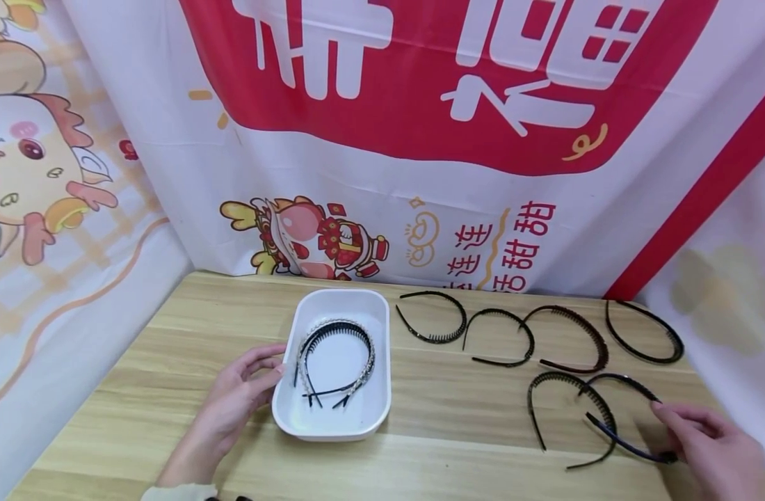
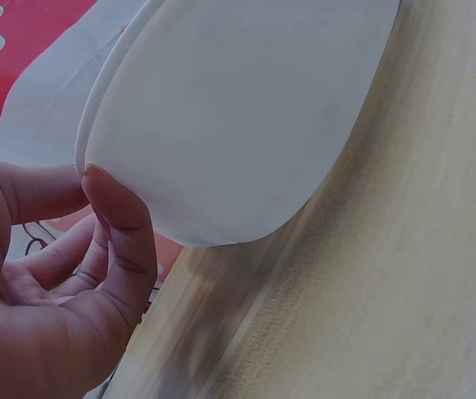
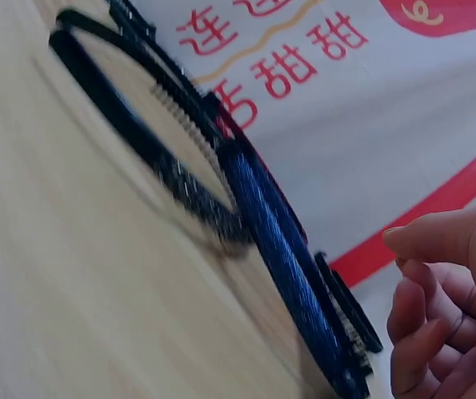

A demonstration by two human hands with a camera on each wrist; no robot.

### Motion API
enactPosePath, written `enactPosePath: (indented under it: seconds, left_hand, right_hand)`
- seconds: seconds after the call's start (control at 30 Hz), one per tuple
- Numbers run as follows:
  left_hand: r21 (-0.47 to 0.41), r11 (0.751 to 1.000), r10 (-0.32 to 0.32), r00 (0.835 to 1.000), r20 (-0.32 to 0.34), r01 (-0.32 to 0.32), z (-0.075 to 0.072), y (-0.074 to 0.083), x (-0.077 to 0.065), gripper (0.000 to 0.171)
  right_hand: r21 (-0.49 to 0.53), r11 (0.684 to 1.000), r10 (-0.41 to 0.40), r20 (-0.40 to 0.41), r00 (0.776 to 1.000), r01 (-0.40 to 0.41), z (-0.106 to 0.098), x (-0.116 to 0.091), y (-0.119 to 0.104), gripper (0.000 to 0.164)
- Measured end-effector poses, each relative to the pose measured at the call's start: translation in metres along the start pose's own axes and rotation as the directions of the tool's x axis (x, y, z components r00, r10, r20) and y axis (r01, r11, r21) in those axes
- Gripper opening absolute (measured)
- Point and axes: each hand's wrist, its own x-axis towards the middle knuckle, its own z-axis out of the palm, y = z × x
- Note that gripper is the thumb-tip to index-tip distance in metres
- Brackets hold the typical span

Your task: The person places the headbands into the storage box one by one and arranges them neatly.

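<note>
A white plastic tray (image 1: pixel 332 426) stands on the table, its rim pinched at the left side between thumb and finger of my left hand (image 1: pixel 247 390). Inside it lie a beaded headband (image 1: pixel 368 372) and a black toothed headband (image 1: pixel 341 325), overlapping. My right hand (image 1: pixel 714 442) is beside a dark blue headband (image 1: pixel 635 452) at the table's right. In the right wrist view the loosely curled fingers (image 3: pixel 408 307) stand apart from this blue headband (image 3: pixel 283 249). A black toothed headband (image 1: pixel 560 376) overlaps the blue one.
Along the back of the wooden table (image 1: pixel 457 459) lie a black headband (image 1: pixel 441 339), a second black headband (image 1: pixel 526 334), a brown toothed headband (image 1: pixel 598 341) and another dark headband (image 1: pixel 673 341). A printed red and white cloth (image 1: pixel 389 149) hangs behind the table.
</note>
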Motion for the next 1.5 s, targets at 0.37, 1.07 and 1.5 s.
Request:
enactPosePath:
  seconds: [0.37, 1.07, 1.5]
  left_hand:
    - [0.001, 1.0, -0.009, 1.0, -0.005, 0.009, 0.001, 0.0, 0.0, 0.056]
    - [0.008, 1.0, -0.027, 1.0, -0.011, 0.027, 0.001, 0.0, 0.001, 0.056]
    - [0.014, 0.999, -0.033, 0.999, -0.016, 0.033, 0.001, 0.001, 0.001, 0.055]
  right_hand:
    - [-0.338, 0.939, 0.055, -0.039, 0.998, -0.065, -0.014, 0.018, 0.024, 0.042]
    - [-0.304, 0.943, 0.168, 0.074, 0.983, -0.138, -0.013, 0.023, 0.031, 0.036]
    - [-0.309, 0.943, 0.172, 0.128, 0.977, -0.126, -0.012, 0.016, 0.024, 0.037]
